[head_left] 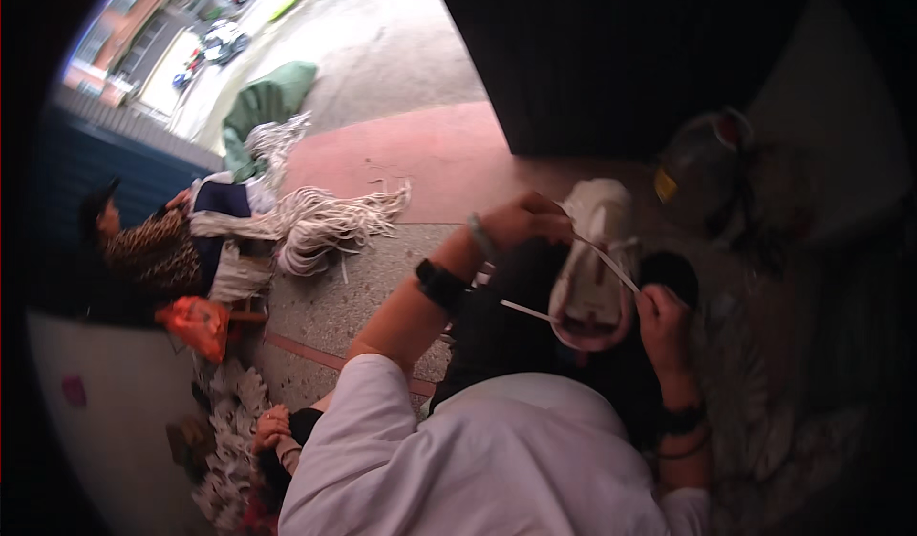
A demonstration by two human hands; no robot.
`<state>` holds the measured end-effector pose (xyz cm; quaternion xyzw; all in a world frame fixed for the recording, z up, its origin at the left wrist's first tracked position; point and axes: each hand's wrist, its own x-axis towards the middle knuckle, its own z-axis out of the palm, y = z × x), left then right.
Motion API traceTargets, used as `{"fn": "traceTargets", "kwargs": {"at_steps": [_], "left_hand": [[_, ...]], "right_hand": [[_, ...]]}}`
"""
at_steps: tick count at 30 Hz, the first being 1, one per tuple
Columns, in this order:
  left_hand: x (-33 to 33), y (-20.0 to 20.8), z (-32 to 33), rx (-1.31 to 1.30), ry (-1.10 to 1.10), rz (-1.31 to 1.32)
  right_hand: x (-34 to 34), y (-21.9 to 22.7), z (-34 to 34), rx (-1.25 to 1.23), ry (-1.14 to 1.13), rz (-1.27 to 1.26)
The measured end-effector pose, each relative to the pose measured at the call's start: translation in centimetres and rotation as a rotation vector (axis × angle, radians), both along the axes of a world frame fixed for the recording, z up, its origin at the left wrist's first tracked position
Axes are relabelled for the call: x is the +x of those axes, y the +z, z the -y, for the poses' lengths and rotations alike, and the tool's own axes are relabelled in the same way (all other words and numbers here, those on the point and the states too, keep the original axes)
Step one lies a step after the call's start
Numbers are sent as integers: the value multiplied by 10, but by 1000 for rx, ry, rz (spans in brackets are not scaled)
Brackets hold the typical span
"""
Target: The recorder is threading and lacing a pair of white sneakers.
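Observation:
A pale, off-white shoe (604, 206) rests on my dark-trousered lap, its toe pointing away from me and its opening close to my body. A thin white shoelace (607, 263) is stretched slantwise over the shoe between my two hands. Beside the toe, on the left, my left hand (525, 219) pinches the upper end of that stretch. My right hand (661, 316), at the shoe's right side, is closed on the lower end. Another white lace length (525, 310) sticks out left from near the shoe's opening. My fingertips are partly hidden.
At the left a person (143, 240) sits by a big bundle of white cords (325, 225). A green sack (277, 96), an orange bag (199, 324) and another person's hands (273, 429) are nearby. A clear plastic jug (695, 163) stands at the right, in shadow.

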<state>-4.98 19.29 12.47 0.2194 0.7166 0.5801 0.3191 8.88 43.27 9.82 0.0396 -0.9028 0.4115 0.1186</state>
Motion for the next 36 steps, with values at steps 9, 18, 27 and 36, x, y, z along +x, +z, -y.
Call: {"fn": "traceTargets", "kwargs": {"at_steps": [9, 18, 27, 36], "left_hand": [[-4, -35, -4, 435, 97, 354], [7, -37, -25, 243, 8, 314], [11, -47, -28, 162, -62, -149], [23, -41, -25, 89, 28, -288]], "right_hand": [[19, 9, -13, -27, -25, -74], [96, 17, -73, -65, -273, -50], [101, 41, -72, 16, -297, -86], [100, 50, -72, 16, -236, -46]]}}
